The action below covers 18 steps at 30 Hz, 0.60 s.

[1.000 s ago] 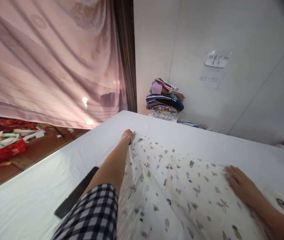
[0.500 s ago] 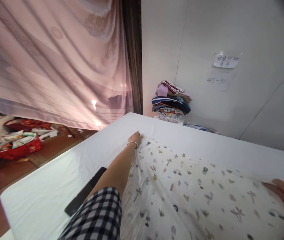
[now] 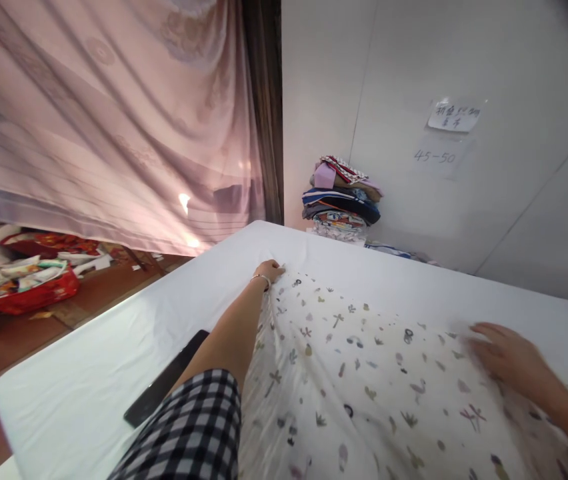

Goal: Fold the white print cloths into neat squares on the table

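A thin white cloth (image 3: pixel 389 387) printed with small plants, rainbows and birds is spread over a white-covered table. At its far left corner, my left hand (image 3: pixel 270 271) is closed with the fingers pinching the fabric. Creases run from that hand down towards the near side. My right hand (image 3: pixel 509 360) is over the right part of the cloth, close to its far edge. Its fingers are stretched out but partly blurred, and whether they press on the fabric is unclear. A dark phone-like slab (image 3: pixel 167 380) lies left of the cloth, partly behind my left forearm.
The white table (image 3: pixel 89 360) reaches a wall (image 3: pixel 414 60) carrying a handwritten paper sign (image 3: pixel 454 117). A pile of folded fabrics (image 3: pixel 341 200) rises beyond the far edge. Pink curtain (image 3: pixel 114 120) hangs at left, above a red container (image 3: pixel 34 293) of assorted items on the floor.
My right hand has moved left and inward along the far side of the cloth, from near the right edge of view. My left hand stays at the corner.
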### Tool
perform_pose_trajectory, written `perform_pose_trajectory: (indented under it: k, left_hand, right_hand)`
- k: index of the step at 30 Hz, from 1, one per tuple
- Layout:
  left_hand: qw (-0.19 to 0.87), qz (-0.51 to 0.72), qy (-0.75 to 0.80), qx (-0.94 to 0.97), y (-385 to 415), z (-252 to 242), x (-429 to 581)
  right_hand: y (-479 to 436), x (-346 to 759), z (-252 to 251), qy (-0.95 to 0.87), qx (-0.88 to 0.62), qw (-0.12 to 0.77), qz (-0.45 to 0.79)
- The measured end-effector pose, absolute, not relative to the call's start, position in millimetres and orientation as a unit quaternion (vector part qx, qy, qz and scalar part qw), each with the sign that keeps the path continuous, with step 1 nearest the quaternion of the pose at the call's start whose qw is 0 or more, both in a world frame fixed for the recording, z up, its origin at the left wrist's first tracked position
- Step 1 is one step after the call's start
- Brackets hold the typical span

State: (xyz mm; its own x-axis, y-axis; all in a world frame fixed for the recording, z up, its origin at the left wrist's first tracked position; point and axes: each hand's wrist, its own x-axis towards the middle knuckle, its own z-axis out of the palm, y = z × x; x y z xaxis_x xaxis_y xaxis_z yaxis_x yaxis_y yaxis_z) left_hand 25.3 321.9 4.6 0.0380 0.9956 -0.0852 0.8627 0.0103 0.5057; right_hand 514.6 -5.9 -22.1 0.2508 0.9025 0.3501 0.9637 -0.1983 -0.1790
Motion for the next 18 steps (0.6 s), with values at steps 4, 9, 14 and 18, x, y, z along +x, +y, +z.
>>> perform_pose_trajectory:
  k: [4,9,14,18]
  left_hand:
    - [0.221,0.167,0.677,0.682,319.4,3.6,24.8]
    - [0.218,0.179,0.676,0.68,317.1,3.1,25.5]
    - [0.219,0.189,0.682,0.671,319.2,-0.6,26.5]
    - [0.229,0.191,0.685,0.665,321.2,-2.4,26.7]
  right_hand:
    - [54.7,395.0,3.0,-0.691,-0.7,0.181,-0.024]
    - [121.0,302.3,14.0,-0.692,-0.707,0.145,0.025]
    - [155.0,277.0,6.7,-0.686,-0.72,0.104,0.023]
    - [164.3,271.2,3.7,-0.699,-0.706,0.116,0.009]
